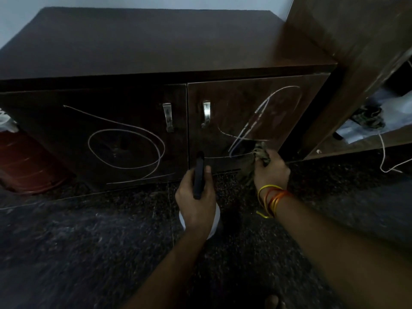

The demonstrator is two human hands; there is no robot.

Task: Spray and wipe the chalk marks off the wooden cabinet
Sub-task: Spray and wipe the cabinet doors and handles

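Observation:
A low dark wooden cabinet (142,47) with two doors fills the upper view. White chalk loops (127,148) cover the left door, and more chalk lines (263,112) cross the right door, partly smeared. My left hand (196,197) grips a spray bottle with a black trigger head (198,175) and a white body (215,221) mostly hidden under the hand, nozzle facing the right door. My right hand (270,169) presses a crumpled greyish cloth (262,152) against the lower right door. Coloured threads circle that wrist.
Two metal handles (167,117) (206,113) sit at the doors' meeting edges. A taller wooden unit (356,52) with an open shelf stands at right, a white cable (384,152) dangling from it. A reddish-brown plastic item (26,166) lies at left on the dark speckled floor (89,241).

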